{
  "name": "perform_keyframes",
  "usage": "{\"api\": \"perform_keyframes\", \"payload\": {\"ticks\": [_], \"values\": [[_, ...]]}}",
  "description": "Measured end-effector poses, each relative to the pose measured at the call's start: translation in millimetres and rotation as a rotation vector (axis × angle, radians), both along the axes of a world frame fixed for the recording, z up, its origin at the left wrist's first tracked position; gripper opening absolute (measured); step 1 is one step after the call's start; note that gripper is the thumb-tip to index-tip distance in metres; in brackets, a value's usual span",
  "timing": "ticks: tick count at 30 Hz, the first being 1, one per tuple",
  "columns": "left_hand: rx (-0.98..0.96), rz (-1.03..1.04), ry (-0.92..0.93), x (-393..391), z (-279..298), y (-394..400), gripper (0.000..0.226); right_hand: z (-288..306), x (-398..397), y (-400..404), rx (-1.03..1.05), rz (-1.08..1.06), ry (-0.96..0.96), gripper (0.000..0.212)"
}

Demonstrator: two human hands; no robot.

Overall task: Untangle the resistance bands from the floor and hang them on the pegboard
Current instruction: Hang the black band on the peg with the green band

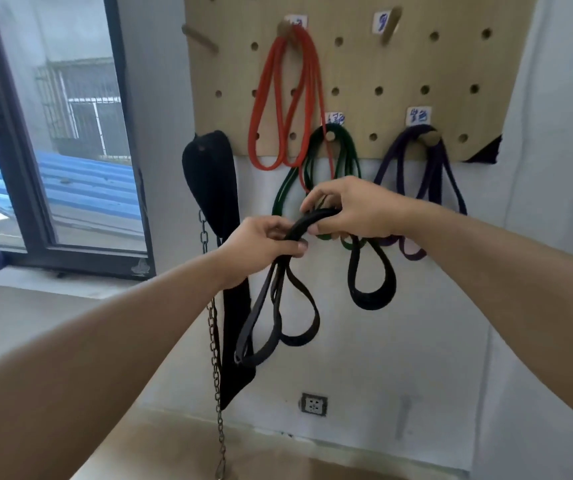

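Note:
Both my hands hold a black resistance band in front of the wall, below the wooden pegboard. My left hand grips a bunch of its loops, which hang down to the left. My right hand pinches the band's top, and one loop dangles below it. On the pegboard a red band hangs from an upper peg, a green band from a lower peg and a purple band from the lower right peg. An upper right peg carries nothing.
A black padded belt with a metal chain hangs at the pegboard's left edge. A window fills the left. A wall socket sits low on the white wall. Another bare peg sticks out at the upper left.

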State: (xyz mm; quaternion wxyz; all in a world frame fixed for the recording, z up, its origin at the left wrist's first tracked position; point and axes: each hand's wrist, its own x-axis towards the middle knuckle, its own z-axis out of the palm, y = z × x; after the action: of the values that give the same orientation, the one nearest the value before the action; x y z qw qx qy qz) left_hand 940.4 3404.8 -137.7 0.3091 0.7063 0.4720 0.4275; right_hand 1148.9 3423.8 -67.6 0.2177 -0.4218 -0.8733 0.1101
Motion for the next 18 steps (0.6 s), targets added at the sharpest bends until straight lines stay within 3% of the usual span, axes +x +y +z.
{"api": "perform_keyframes", "payload": {"ticks": [3,13,18], "values": [[-0.011,-0.047,-0.108,12,30,-2,0.031,21,20,0,-0.014,0.014,0.149,0.031],[0.081,-0.091,-0.053,74,122,12,0.028,70,68,-1,0.126,-0.025,0.662,0.022],[0.275,0.016,-0.180,106,156,28,0.025,109,68,8,0.277,-0.056,0.895,0.016]]}}
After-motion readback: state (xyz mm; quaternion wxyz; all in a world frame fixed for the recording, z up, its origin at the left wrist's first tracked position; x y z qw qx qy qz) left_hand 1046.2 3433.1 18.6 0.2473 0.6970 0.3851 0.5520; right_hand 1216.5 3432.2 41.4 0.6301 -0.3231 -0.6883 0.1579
